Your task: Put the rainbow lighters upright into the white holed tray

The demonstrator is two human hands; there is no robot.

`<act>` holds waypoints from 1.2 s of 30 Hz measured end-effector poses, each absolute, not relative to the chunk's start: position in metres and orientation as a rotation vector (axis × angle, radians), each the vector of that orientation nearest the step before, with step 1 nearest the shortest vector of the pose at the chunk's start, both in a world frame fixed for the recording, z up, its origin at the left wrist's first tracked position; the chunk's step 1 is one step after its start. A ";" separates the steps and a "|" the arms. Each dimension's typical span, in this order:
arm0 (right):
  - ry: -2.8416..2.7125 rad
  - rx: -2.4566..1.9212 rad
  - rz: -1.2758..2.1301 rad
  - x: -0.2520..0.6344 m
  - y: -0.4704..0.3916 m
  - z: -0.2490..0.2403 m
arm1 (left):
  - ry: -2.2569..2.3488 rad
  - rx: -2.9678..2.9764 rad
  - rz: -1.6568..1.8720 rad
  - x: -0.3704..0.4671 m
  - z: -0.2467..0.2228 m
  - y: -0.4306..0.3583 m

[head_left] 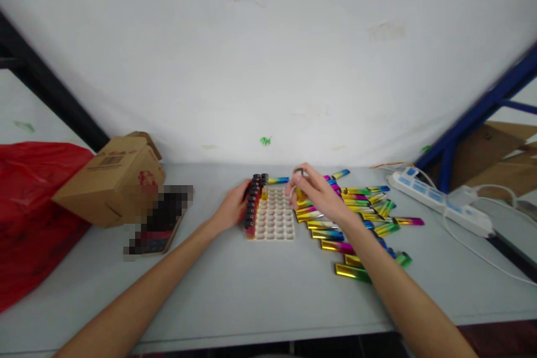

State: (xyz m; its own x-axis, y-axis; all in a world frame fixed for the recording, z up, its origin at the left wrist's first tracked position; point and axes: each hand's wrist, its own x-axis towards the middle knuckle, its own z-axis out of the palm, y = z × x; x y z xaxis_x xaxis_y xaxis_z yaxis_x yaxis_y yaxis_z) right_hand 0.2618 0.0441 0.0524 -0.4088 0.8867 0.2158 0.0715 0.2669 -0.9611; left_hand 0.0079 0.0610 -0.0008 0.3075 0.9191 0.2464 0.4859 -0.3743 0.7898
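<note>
A white grid tray lies in the middle of the table, with a column of black-topped lighters standing along its left side and a few at its far left corner. My left hand is at the tray's left side, fingers partly hidden behind the lighters; what it holds, if anything, cannot be made out. Above the tray's right edge, my right hand pinches a yellow lighter with a dark top. Many shiny multicoloured lighters lie scattered under and around my right forearm.
A white power strip with cables lies on the right. To the left are a cardboard box, a partly blurred phone and a red plastic bag. A white wall rises behind the table.
</note>
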 end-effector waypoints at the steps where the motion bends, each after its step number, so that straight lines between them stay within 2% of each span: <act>1: -1.767 -0.896 1.251 0.252 0.040 0.049 | 1.239 1.988 0.938 0.008 -0.001 0.061; 6: -1.957 -1.002 1.026 0.229 0.025 0.031 | 1.237 2.006 0.930 0.008 0.001 0.060; 15: -1.651 -1.287 1.134 0.219 0.027 0.016 | 1.245 1.997 0.919 0.008 -0.002 0.062; 28: -1.648 -1.261 1.150 0.221 0.030 0.014 | 1.261 2.010 0.919 0.009 0.001 0.059; 36: -1.682 -1.340 1.013 0.218 0.026 0.017 | 1.260 2.008 0.908 0.009 0.001 0.059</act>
